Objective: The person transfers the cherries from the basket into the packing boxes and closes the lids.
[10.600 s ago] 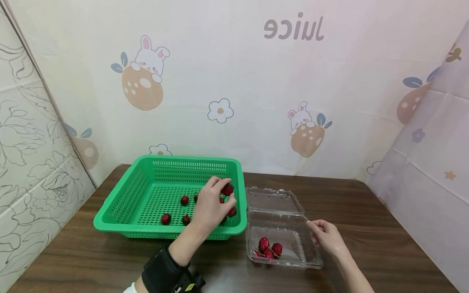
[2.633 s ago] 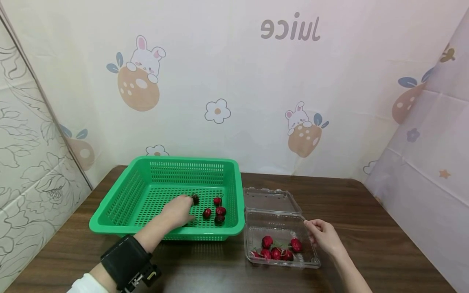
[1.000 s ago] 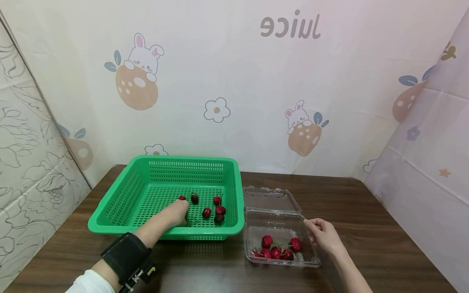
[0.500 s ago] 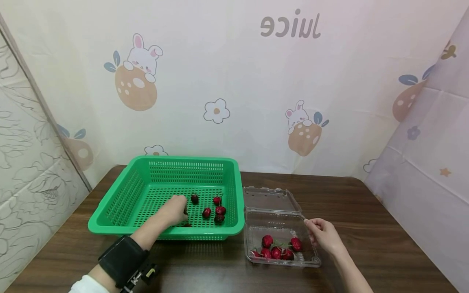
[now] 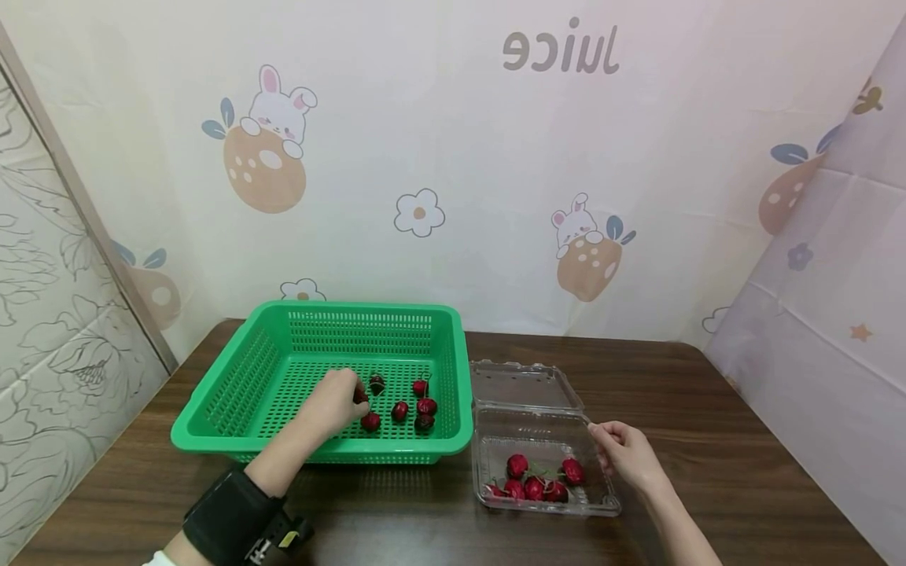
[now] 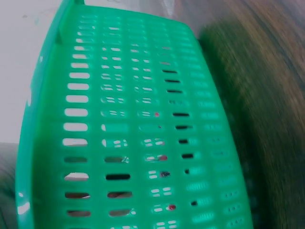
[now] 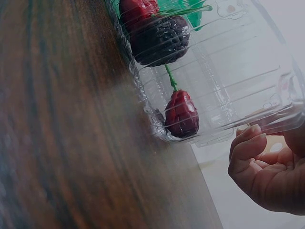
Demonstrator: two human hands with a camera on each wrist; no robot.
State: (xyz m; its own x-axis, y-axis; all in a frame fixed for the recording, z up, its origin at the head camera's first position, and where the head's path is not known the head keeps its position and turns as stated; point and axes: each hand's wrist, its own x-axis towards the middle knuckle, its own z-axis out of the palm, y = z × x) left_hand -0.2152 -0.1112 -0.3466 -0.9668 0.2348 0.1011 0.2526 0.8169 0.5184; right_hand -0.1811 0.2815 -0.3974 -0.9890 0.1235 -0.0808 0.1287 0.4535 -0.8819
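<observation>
My left hand (image 5: 331, 402) reaches into the green basket (image 5: 463, 377), thumb and fingers closing around a dark red cherry (image 5: 360, 395). Several more wrinkled cherries lie on the basket floor; one cherry (image 5: 370, 421) sits just below my thumb. With its fingertips my right hand (image 5: 627, 453) grips the side rim of a clear plastic clamshell box (image 5: 598, 507), which stands with its lid laid back. Several cherries (image 5: 534, 487) with green stems are gathered at the box's front. In the right wrist view, the curled fingers (image 7: 250, 143) meet the box's edge.
Basket and box stand side by side on a dark wooden table (image 5: 708, 440). Behind is a printed curtain (image 5: 495, 259) with rabbits and fruit. In the left wrist view the basket's slotted wall (image 6: 133, 114) covers most of the picture and hides my left hand.
Over the last second my left hand has lifted slightly within the basket, uncovering a cherry beside it. Earlier, more cherries came into the box. My right hand has kept its grip on the rim.
</observation>
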